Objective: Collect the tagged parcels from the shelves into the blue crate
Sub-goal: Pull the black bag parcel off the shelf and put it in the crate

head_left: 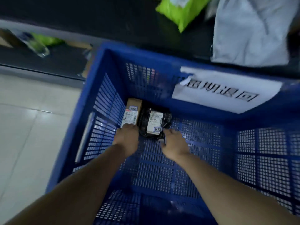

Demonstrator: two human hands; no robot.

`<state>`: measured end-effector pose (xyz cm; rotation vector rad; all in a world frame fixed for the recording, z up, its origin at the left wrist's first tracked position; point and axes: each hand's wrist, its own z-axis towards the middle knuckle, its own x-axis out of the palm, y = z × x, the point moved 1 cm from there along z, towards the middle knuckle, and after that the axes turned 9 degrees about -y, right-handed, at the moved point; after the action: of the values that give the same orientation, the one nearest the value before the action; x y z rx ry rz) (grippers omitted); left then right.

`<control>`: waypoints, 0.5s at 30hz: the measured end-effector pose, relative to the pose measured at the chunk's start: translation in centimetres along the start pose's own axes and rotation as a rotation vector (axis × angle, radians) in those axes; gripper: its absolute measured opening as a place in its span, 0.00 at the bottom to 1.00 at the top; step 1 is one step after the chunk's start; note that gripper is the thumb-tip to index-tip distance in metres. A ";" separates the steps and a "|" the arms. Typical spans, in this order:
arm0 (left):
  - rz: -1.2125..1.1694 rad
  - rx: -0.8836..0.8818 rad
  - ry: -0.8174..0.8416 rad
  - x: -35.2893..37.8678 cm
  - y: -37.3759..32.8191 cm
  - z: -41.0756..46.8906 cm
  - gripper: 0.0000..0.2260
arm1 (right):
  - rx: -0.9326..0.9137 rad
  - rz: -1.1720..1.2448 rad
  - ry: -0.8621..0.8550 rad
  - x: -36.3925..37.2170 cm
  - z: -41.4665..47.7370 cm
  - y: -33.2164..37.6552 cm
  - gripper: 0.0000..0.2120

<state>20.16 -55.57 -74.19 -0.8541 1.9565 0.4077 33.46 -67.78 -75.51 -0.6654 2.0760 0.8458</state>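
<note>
Head view: my left hand (pixel 127 138) touches the cardboard box (pixel 132 109), my right hand (pixel 173 143) the black bag (pixel 155 122), tucked together in a corner of the blue crate (pixel 146 53), probably to save room; whether my fingers grip, I cannot tell.

In the crate (pixel 146 52), a box (pixel 132 109) lies left of a bagged parcel (pixel 155 122).

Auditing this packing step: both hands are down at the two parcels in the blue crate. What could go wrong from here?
1. The right hand lies close to the small tag on the black parcel and might rub it loose.
2. The paper sign on the blue crate curls at one corner; a lifting arm may snag it.
</note>
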 end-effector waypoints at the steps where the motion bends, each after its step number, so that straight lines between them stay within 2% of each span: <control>1: 0.021 -0.007 -0.025 -2.0 0.2 -1.2 0.17 | -0.030 -0.031 -0.001 -1.8 -0.6 1.2 0.29; 8: -0.026 -0.092 -0.198 -15.2 1.8 -10.0 0.22 | -0.258 -0.208 -0.071 -15.0 -5.2 10.9 0.25; 15: -0.101 -0.238 -0.393 -26.2 5.8 -20.0 0.15 | -0.481 -0.297 -0.176 -26.0 -11.2 22.1 0.27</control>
<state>12.00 -52.75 -41.85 -0.9390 1.5162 0.7026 27.55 -57.62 -41.57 -1.0818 1.5721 1.1904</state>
